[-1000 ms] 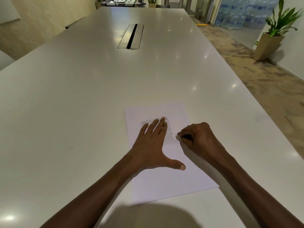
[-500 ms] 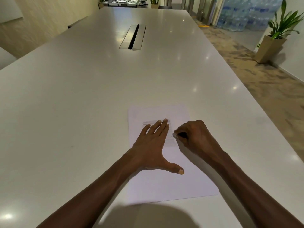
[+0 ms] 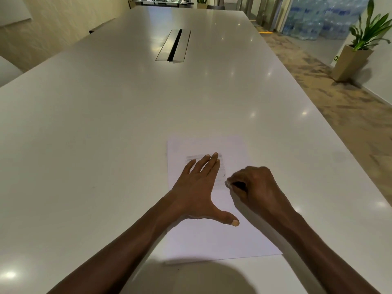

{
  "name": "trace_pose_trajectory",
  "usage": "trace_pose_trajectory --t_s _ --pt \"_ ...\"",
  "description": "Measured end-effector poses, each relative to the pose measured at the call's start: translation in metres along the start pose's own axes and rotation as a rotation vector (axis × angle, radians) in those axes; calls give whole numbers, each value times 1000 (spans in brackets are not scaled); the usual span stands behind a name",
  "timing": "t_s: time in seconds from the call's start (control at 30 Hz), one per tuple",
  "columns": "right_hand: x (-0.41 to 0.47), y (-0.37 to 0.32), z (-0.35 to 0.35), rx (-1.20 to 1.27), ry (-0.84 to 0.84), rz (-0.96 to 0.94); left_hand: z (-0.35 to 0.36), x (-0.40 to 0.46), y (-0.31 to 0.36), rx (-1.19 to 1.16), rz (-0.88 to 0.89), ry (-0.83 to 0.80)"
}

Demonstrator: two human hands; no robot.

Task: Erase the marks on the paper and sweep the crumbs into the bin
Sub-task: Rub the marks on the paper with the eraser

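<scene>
Left hand (image 3: 197, 187) flat — fingers splayed

Glossy table (image 3: 106, 128), matt paper (image 3: 212, 240)

Both forearms are bare from the bottom edge of the view up to the wrists, with no sleeve, watch, bracelet or ring showing on them. The left hand (image 3: 197, 196) has long slim fingers (image 3: 209, 164) with short trimmed nails, and the nail of its thumb shows pale and plain. The right hand (image 3: 257, 187) is seen from the back, with its knuckles and the tendons of the wrist standing out.
</scene>
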State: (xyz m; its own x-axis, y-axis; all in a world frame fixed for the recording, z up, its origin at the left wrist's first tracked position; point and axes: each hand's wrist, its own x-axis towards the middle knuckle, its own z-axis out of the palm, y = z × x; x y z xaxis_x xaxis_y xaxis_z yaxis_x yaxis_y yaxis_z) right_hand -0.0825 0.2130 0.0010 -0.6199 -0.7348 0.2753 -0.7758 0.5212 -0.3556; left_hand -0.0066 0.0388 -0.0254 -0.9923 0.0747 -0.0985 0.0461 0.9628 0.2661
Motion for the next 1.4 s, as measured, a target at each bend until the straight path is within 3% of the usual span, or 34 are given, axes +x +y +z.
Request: trace_pose_trajectory --t_s 0.17,0.47,0.83,1.17,1.4 --pt "23 8 4 6 -7 15 -1 -1 2 -14 5 9" --pt "-15 -4 1 23 -8 13 -1 1 1 6 -2 -4" --pt "31 17 6 -100 63 -3 -3 -1 3 -7 -5 -6" --pt "-20 5 -8 -62 -18 -4 -3 -1 2 -13 -9 -11" --pt "37 26 -3 -60 28 -39 -3 0 2 -7 -4 -9"
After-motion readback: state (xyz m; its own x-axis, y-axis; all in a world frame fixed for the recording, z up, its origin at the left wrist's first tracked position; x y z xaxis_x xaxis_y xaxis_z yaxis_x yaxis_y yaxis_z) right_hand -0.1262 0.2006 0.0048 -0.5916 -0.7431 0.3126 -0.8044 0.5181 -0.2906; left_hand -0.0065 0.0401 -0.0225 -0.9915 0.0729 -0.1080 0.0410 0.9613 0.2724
